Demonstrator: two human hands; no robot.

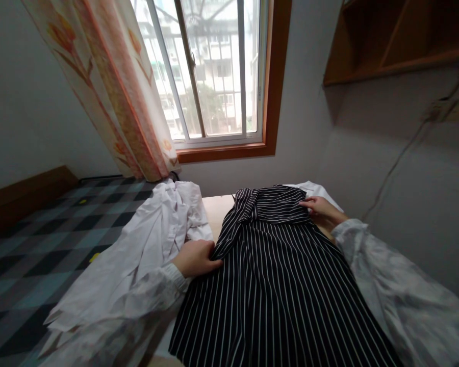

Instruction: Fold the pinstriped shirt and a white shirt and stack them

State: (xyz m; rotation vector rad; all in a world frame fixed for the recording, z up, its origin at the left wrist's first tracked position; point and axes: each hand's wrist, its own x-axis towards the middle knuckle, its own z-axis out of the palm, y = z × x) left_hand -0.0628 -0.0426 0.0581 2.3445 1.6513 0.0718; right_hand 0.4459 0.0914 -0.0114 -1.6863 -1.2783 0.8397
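A black dress with thin white stripes lies spread out in front of me, its wide skirt towards me and its narrower top at the far end. My left hand is closed on the dress's left edge, the thumb lying over the cloth. At the upper right edge, my right hand pinches the fabric between thumb and fingers. Left of the dress lies a rumpled white shirt, close beside my left hand. Another white garment shows partly behind the top of the dress.
The pale table top shows between the garments. To the left is a bed with a dark checked cover. A floral curtain hangs by the window. Wooden shelves and a cable are on the right wall.
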